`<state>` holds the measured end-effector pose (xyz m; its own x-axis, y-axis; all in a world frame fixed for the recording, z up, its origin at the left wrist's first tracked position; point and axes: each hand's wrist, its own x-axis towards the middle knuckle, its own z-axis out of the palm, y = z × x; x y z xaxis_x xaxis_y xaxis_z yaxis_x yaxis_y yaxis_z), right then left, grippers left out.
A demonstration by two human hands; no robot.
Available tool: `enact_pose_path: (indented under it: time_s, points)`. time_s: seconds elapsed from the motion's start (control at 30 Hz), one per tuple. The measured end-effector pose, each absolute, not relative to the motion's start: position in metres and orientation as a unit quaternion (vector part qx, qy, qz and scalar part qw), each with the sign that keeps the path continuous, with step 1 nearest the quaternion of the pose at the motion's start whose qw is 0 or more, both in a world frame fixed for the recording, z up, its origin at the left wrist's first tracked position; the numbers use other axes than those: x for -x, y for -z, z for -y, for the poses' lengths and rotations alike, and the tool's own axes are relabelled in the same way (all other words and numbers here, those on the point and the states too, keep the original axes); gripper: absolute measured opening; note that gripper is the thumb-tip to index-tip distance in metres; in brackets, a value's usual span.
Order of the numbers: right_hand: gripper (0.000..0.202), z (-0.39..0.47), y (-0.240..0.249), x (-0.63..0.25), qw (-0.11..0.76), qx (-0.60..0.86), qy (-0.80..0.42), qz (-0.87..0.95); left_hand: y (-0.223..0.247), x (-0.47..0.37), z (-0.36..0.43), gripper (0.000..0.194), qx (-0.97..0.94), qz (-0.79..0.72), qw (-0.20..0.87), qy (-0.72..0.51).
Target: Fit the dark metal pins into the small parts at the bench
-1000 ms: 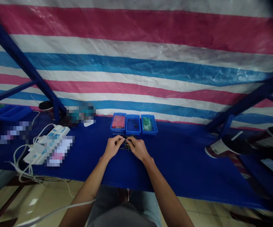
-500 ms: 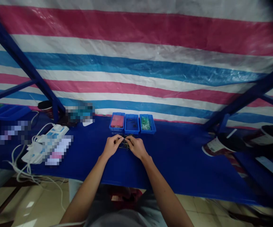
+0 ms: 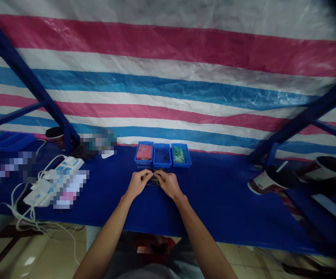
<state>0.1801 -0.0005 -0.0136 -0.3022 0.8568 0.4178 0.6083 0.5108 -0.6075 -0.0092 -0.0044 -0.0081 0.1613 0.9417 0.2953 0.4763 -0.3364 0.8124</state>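
My left hand [image 3: 139, 182] and my right hand [image 3: 167, 183] meet just above the blue tabletop, thumbs and forefingers pinched close together. Whatever lies between the fingertips is too small to make out. Under and between them is a loose pile of thin, dark and brass-coloured pin-like pieces [image 3: 155, 181]. Just beyond stand three small blue bins in a row. The left bin [image 3: 139, 163] holds flat pink pieces [image 3: 144, 151]. A few thin dark pieces lie in the middle bin [image 3: 162, 162]. In the right bin [image 3: 185, 164] are green and clear small parts [image 3: 179, 154].
A white power strip [image 3: 66, 168] with tangled cables [image 3: 19, 217] lies on the left. Dark tubs [image 3: 272, 180] stand at the right, and another tub [image 3: 56, 135] at the back left. Blue frame posts [image 3: 37, 85] flank the striped sheet [image 3: 168, 93] behind the table [image 3: 214, 201].
The view has tilted up slightly, so the table and bins sit a little lower. Both hands stay pinched together over the pile, with only slight finger movement.
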Motion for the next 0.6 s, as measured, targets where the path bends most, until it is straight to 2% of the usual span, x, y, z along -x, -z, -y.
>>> enact_pose_path:
  time_s: [0.6]
  points:
    - [0.025, 0.0016, 0.0113, -0.1794, 0.361, 0.474, -0.171, 0.784, 0.0029, 0.009, 0.0061, 0.039, -0.715, -0.502, 0.283, -0.396]
